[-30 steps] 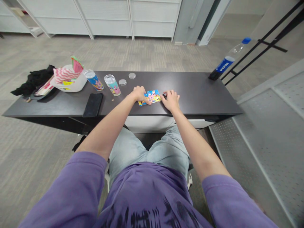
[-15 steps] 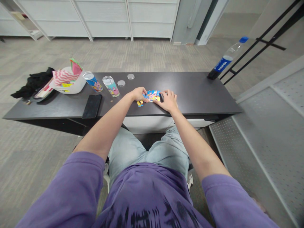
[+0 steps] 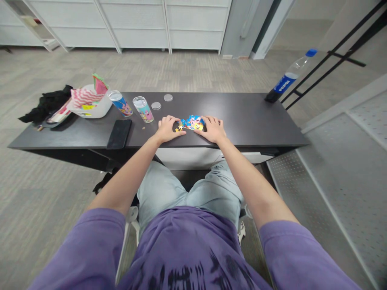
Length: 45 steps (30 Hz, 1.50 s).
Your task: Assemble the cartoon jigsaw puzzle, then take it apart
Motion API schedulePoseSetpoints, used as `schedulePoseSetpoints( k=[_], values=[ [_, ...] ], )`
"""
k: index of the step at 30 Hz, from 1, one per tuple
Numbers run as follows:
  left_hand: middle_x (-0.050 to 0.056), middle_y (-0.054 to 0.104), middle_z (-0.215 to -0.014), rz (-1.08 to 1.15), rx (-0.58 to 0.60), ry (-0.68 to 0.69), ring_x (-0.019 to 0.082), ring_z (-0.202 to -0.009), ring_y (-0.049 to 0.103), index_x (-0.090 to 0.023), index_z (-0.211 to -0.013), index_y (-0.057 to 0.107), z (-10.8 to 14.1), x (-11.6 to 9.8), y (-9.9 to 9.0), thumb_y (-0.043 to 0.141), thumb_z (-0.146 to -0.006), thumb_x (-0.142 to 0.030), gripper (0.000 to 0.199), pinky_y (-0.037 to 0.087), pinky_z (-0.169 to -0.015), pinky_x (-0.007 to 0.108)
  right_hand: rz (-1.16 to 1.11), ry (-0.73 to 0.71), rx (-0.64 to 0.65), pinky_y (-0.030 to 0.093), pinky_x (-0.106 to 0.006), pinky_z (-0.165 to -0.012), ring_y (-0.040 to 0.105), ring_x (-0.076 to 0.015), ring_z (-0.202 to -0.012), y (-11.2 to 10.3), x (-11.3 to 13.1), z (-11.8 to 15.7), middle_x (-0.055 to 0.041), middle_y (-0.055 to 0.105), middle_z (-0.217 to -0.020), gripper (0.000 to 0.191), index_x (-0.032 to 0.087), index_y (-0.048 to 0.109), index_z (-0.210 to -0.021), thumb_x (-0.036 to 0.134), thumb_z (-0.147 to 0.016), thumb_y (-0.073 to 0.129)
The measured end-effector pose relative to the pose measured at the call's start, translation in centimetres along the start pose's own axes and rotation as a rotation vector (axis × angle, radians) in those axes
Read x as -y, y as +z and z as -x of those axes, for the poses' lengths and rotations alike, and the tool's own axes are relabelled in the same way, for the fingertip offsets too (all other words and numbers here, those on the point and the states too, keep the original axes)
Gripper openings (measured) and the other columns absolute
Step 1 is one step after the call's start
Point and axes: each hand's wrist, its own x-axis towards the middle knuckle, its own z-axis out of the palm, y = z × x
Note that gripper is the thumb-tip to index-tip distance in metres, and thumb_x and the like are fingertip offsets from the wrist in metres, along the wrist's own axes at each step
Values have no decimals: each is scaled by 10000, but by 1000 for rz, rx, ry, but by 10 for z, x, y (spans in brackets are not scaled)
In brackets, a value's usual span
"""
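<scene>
A small, colourful jigsaw puzzle (image 3: 195, 122) lies partly joined on the dark table, with blue, pink and yellow printed on it. My right hand (image 3: 214, 129) curves round its right end, fingertips at the far edge and thumb at the near edge, holding it against the tabletop. Loose jigsaw pieces (image 3: 180, 126), some blue and some yellow, are at the puzzle's left end. Around these sits my left hand (image 3: 166, 129), open, with thumb and fingers apart on either side of the pieces. Whether its fingertips touch any piece, I cannot tell.
Two clear cans with cartoon prints, one blue (image 3: 122, 105) and one teal (image 3: 144, 110), stand left, near two round lids (image 3: 156, 106). A black phone (image 3: 119, 134), a white basket (image 3: 104, 108) of cloths and a black cloth (image 3: 45, 104) lie further left. A Pepsi bottle (image 3: 284, 83) stands far right.
My left hand has moved left off the puzzle's edge and spread its fingers. More loose pieces now show between its thumb and fingers. My right hand has stayed at the puzzle's right end.
</scene>
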Motion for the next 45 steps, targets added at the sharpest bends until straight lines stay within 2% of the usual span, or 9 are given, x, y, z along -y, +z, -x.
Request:
schedulePoseSetpoints(
  k=[4,9,14,20,24,29,37,41,45],
  values=[
    [169,765,-1642,-37,-41,-6,417,-1607,648,-244,-1453,824,10,-4,7,885,-1117,-485,418,469,-1445,687,-3,23,9,379,-687,-1515,504,-531,-1823,-3,-1,1,-261,582,-1983,953,196,558,-1990,666,-1203,820],
    [133,805,-1550,-52,-66,16,363,-1532,709,-223,-1417,822,9,-8,8,840,-1168,-479,357,543,-1402,656,4,105,84,406,-707,-1495,526,-549,-1791,-12,-3,-14,-263,574,-1945,1014,235,638,-1905,668,-1069,1014],
    [122,819,-1482,-51,-95,23,340,-1449,749,-229,-1436,812,10,-8,9,815,-1193,-514,375,605,-1342,635,33,163,157,517,-756,-1448,630,-472,-1726,-25,1,-40,-179,640,-1902,743,258,729,-1777,600,-1163,968],
    [128,824,-1496,-50,-126,13,338,-1429,780,-224,-1555,776,10,-7,12,803,-1211,-513,450,637,-1335,648,26,189,212,624,-709,-1364,726,-434,-1614,-36,4,-61,-177,708,-1815,637,235,766,-1706,549,-1187,964],
    [140,804,-1553,-57,-121,16,349,-1465,761,-226,-1605,748,10,-7,13,806,-1200,-466,474,617,-1351,645,-26,135,224,690,-648,-1286,778,-402,-1525,-40,1,-65,-172,742,-1754,639,226,768,-1684,505,-1161,1009],
    [150,801,-1578,-76,-106,15,361,-1521,737,-224,-1617,738,11,-10,13,813,-1176,-400,481,588,-1379,635,-66,87,255,693,-641,-1285,781,-397,-1522,-43,2,-69,-168,750,-1749,619,223,781,-1659,476,-1149,1024],
    [168,790,-1602,-111,-94,25,372,-1551,719,-210,-1529,782,11,-13,13,789,-1195,-447,410,577,-1378,638,-48,95,340,713,-611,-1246,817,-365,-1442,-49,8,-78,-151,796,-1673,504,215,812,-1597,469,-1193,974],
    [186,790,-1592,-106,-98,35,385,-1543,722,-209,-1520,787,10,-11,14,794,-1184,-454,416,580,-1368,644,-44,99,322,690,-638,-1283,784,-391,-1516,-51,14,-80,-159,779,-1700,524,212,810,-1594,473,-1178,990],
    [185,790,-1580,-93,-104,43,387,-1527,726,-220,-1498,793,9,-10,16,810,-1174,-460,403,586,-1361,651,-83,79,334,724,-596,-1212,821,-361,-1412,-53,22,-82,-152,795,-1652,560,216,787,-1619,512,-1186,983]
  ],
)
